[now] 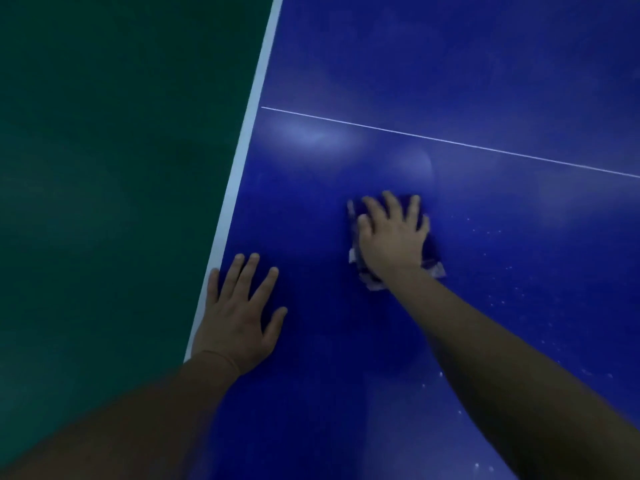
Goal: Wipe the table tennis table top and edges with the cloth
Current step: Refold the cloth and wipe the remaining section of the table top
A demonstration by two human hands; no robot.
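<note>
A crumpled dark-blue cloth (pixel 431 263) with pale edges lies on the glossy blue table tennis table (pixel 485 81) under the flat, spread right hand (pixel 393 237), while the left hand (pixel 242 317) rests open-fingered beside the white edge stripe (pixel 249 119), above green floor (pixel 104 168).

1. Single head-worn view, looking steeply down and forward from above the table top (pixel 450 81), close to it.
2. Wide-angle, with the white edge band (pixel 242 161) running slanted from top centre to lower left of the frame.
3. Green floor (pixel 104 168) filling the left third; blue surface filling centre and right.
4. Both forearms entering from the bottom edge, left hand (pixel 239 320) lower centre, right hand (pixel 391 237) mid-frame.
5. No second view to share scene with.
</note>
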